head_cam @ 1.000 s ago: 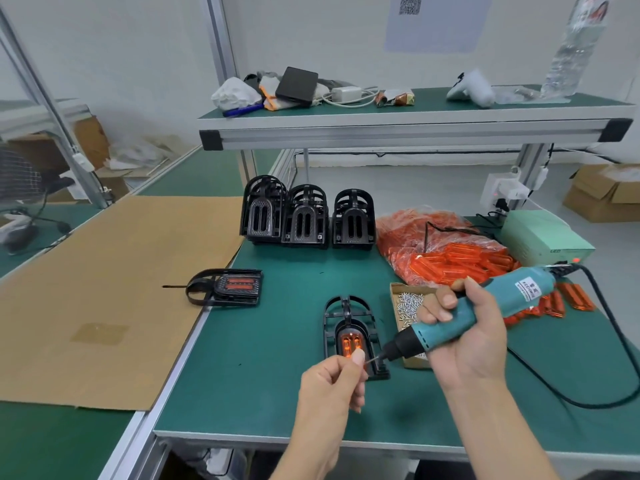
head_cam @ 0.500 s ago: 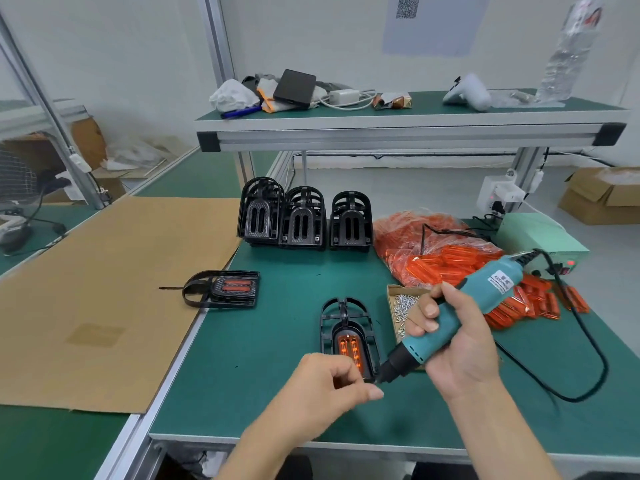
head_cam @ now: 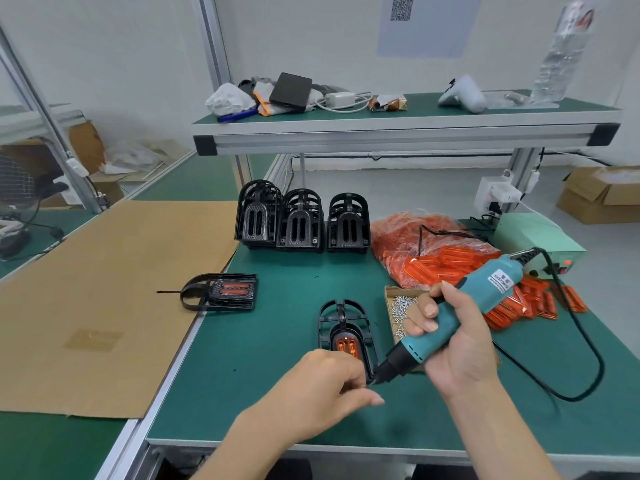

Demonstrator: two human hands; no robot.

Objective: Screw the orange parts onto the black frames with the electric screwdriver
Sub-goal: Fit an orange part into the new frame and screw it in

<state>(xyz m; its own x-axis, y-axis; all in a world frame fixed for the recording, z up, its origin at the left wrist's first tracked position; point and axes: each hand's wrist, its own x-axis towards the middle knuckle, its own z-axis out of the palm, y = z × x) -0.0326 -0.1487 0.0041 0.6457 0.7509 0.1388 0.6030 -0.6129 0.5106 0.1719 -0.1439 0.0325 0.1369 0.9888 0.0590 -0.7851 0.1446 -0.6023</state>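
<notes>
Screwdriver (head_cam: 460, 320) is gripped in the right hand (head_cam: 457, 344), its tip set at the near corner of the frame (head_cam: 346, 332) on the table (head_cam: 263, 368), steadied by the left hand's (head_cam: 322, 386) curled fingers over the orange part (head_cam: 348, 345); straight downward driving is judged next.

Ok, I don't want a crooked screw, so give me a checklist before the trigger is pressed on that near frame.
1. Right hand grips the electric screwdriver: ok.
2. Orange part sits in the near black frame: ok.
3. Left hand steadies the frame at its near end: ok.
4. Bit tip at the frame's near right corner: ok.
5. Screw on the bit: cannot tell, hidden by the fingers.
6. Box of screws beside the frame: ok.
</notes>
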